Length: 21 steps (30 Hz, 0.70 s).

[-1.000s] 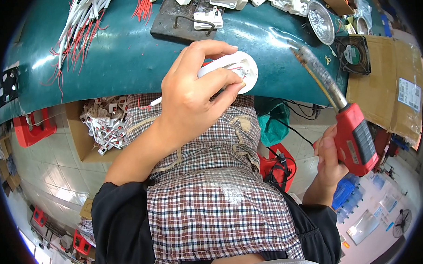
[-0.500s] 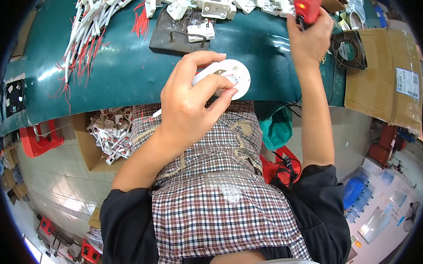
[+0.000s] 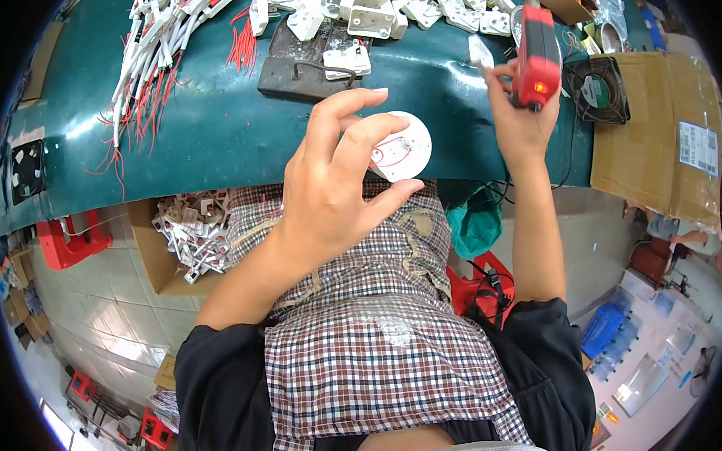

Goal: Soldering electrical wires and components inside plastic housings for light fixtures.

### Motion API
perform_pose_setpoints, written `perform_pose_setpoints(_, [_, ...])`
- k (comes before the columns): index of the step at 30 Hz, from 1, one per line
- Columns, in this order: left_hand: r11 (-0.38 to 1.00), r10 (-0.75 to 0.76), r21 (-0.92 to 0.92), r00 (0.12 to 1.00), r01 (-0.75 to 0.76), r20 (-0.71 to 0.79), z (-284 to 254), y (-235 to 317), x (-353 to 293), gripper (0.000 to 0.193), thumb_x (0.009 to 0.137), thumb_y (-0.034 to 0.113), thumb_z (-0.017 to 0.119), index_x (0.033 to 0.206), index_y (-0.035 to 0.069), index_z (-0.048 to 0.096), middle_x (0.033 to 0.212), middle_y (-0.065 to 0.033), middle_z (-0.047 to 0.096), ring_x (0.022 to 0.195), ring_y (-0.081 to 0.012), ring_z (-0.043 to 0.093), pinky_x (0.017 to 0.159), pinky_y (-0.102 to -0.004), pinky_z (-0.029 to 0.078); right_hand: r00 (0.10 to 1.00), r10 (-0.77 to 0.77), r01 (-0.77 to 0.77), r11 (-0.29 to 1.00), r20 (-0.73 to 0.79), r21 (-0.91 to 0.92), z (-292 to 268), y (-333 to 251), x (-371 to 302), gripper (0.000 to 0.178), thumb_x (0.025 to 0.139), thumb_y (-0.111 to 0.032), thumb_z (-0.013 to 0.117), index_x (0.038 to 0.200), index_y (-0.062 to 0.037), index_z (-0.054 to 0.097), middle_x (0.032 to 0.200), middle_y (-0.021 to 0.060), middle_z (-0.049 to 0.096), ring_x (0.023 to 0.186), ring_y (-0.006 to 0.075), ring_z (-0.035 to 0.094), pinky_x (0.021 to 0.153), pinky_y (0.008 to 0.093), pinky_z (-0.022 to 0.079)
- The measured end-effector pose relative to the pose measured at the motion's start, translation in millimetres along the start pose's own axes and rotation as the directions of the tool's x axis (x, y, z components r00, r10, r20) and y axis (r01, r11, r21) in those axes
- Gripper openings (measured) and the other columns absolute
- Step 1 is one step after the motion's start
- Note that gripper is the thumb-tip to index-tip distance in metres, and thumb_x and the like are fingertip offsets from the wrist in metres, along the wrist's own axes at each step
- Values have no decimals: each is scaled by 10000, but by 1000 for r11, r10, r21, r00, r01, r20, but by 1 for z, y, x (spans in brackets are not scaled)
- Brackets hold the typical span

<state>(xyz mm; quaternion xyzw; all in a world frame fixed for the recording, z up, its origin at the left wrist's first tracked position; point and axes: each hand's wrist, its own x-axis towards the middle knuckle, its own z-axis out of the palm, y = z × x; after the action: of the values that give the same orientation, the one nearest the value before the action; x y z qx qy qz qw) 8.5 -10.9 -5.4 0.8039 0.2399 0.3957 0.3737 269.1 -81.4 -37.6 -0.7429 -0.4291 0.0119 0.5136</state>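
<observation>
My left hand (image 3: 327,167) is curled round a white round disc (image 3: 398,162) at the table's front edge. Its index fingertip lies over the disc's upper rim and the thumb is at the lower rim; the other fingers are partly lifted. Thin red wires loop across the disc's face. My right hand (image 3: 524,120) grips a red-and-black hand tool (image 3: 536,60) with a glowing orange light; its metal front points away from me. A blurred white piece (image 3: 480,54) shows beside the right fingertips; whether they touch it I cannot tell.
White plastic housings (image 3: 369,14) pile up along the back. A dark metal block (image 3: 300,68) carries a white plug part (image 3: 347,60). Red-ended white cables (image 3: 156,50) lie at left. A small fan (image 3: 599,90) and a cardboard box (image 3: 652,128) stand at right.
The red-and-black tool has come down and turned, its light now nearer me. My left thumb and fingers have spread from their pinch over the disc, which sits slightly lower.
</observation>
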Motion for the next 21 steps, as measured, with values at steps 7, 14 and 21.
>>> perform_pose_setpoints(7, [999,54,3,998,-55,45,-6,0,0,604,660,53,879,1189,91,590,1287,-142,565,924,-156,657,500,-194,505,934,-248,293,944,256,-151,-23,-16,-26,417,770,112,711,1125,0,523,946,67,660,879,178,629,847,300,486])
perform_pose_setpoints(14, [957,-209,-161,960,240,188,-96,4,0,547,662,23,844,1157,25,611,1179,-122,615,1122,-222,605,934,-318,506,946,-269,307,922,179,-236,-15,-12,-33,471,775,43,785,1158,-19,516,948,61,661,854,181,634,815,313,500])
perform_pose_setpoints(21, [627,-741,435,667,646,76,-220,-12,-62,566,698,30,831,1216,48,603,1176,-68,629,1099,-190,612,927,-310,493,964,-228,256,933,138,-251,-9,-15,-31,471,800,92,759,1183,-1,500,1004,85,628,1024,211,682,798,297,583])
